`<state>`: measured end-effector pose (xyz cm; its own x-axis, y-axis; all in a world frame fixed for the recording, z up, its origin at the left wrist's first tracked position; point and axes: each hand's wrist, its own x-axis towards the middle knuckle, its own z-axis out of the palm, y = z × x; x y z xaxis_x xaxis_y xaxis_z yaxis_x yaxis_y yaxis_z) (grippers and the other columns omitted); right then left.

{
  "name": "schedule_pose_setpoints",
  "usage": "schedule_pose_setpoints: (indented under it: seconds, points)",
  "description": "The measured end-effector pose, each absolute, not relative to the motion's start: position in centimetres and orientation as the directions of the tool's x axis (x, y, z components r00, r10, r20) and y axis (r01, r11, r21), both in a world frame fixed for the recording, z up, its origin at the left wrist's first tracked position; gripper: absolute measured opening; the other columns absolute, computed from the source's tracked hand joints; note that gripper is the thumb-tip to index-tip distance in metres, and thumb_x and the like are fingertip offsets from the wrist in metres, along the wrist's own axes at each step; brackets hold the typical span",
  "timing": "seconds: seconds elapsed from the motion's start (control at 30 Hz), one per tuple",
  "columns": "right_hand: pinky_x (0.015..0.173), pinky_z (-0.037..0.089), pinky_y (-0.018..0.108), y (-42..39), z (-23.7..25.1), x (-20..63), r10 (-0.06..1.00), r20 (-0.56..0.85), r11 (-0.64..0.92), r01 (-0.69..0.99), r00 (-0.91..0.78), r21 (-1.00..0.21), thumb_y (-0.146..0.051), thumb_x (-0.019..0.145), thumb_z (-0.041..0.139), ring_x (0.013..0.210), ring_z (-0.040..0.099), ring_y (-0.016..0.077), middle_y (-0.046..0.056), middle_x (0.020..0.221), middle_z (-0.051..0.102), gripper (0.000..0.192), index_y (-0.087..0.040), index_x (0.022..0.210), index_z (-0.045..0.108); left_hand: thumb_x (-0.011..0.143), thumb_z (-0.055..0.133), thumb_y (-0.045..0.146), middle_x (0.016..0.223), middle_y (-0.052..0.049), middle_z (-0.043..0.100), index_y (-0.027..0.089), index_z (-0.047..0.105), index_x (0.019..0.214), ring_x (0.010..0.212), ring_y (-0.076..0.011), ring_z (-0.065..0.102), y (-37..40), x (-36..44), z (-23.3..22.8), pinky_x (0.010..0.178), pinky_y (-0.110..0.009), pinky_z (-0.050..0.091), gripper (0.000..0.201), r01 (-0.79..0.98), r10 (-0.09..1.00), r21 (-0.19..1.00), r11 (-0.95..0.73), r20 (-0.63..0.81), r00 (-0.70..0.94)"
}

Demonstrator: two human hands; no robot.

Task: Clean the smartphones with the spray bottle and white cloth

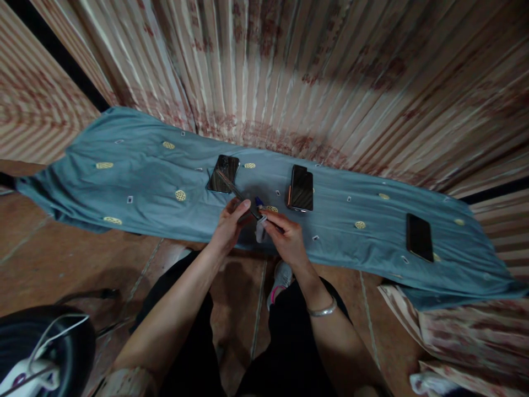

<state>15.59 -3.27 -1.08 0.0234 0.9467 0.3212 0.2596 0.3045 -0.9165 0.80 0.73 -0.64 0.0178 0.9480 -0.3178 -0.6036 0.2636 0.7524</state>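
My left hand [230, 223] grips a thin, flat, glossy sheet [231, 187] that slants up and away from it, above the blue cloth [136, 176]. My right hand [285, 234] holds a small bottle with a blue cap [259, 205] right beside the sheet's lower end. A black phone [223, 173] lies on the cloth just behind the sheet. A second phone with an orange edge [301, 188] lies to the right of my hands. A third black phone [419, 236] lies further right.
The blue cloth with yellow oval patterns covers a low surface in front of striped curtains [330, 71]. My black-trousered knees and a grey shoe [281, 278] are below, over a brown tiled floor. A dark round object with white cables [37, 347] sits at the lower left.
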Motion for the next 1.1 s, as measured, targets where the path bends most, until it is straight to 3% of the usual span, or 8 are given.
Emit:
schedule_pose_setpoints:
  seconds: [0.17, 0.37, 0.6, 0.8, 1.1]
  points:
    - [0.102, 0.054, 0.035, -3.4, -0.5, 15.6, 0.962, 0.271, 0.26, 0.2, 0.027, -0.945, -0.033, 0.086, 0.067, 0.109, 0.07, 0.0198, -0.001, 0.111, 0.077, 0.021, -0.03, 0.103, 0.078, 0.05, 0.092, 0.037, 0.088, 0.002, 0.072, 0.02, 0.061, 0.098, 0.081, -0.0134, 0.068, 0.6, 1.1, -0.6, 0.078, -0.027, 0.052, 0.06, -0.557, 0.956, 0.795, 0.241, -0.295, -0.007]
    - [0.09, 0.059, 0.033, -3.2, -0.6, 15.5, 0.977, 0.211, 0.204, 0.168, 0.025, -0.965, -0.037, 0.082, 0.07, 0.102, 0.073, 0.0195, 0.0, 0.108, 0.078, 0.022, -0.029, 0.1, 0.078, 0.048, 0.093, 0.038, 0.084, 0.003, 0.071, 0.021, 0.062, 0.107, 0.082, -0.0138, 0.067, 0.4, 1.5, -0.6, 0.084, -0.028, 0.051, 0.069, -0.503, 0.97, 0.841, 0.2, -0.243, -0.02]
    - [0.086, 0.059, 0.036, -3.1, -0.7, 15.3, 0.987, 0.154, 0.15, 0.092, 0.037, -0.984, -0.043, 0.08, 0.072, 0.087, 0.074, 0.0204, 0.0, 0.095, 0.08, 0.024, -0.028, 0.098, 0.08, 0.051, 0.09, 0.04, 0.08, 0.003, 0.07, 0.022, 0.067, 0.102, 0.078, -0.0141, 0.064, 0.6, 1.6, -1.8, 0.078, -0.026, 0.048, 0.059, -0.361, 0.987, 0.928, 0.095, -0.133, -0.084]
    - [0.082, 0.06, 0.033, -2.9, -0.6, 15.4, 0.992, 0.099, 0.097, 0.028, 0.078, -0.995, -0.042, 0.075, 0.076, 0.086, 0.073, 0.0192, 0.0, 0.093, 0.08, 0.026, -0.026, 0.096, 0.08, 0.052, 0.088, 0.041, 0.08, 0.001, 0.071, 0.021, 0.071, 0.091, 0.081, -0.0174, 0.064, 0.2, 2.2, -2.0, 0.078, -0.028, 0.049, 0.047, -0.306, 0.992, 0.948, 0.084, -0.109, -0.065]
    - [0.09, 0.059, 0.037, -2.2, -1.5, 15.2, 0.992, 0.043, 0.052, -0.074, 0.12, -0.996, -0.047, 0.073, 0.077, 0.094, 0.073, 0.021, 0.001, 0.098, 0.079, 0.031, -0.026, 0.095, 0.08, 0.055, 0.089, 0.041, 0.088, -0.002, 0.072, 0.019, 0.073, 0.097, 0.091, -0.0202, 0.065, -0.3, 2.1, -2.3, 0.086, -0.03, 0.049, 0.05, -0.284, 0.991, 0.95, 0.126, -0.131, 0.003]
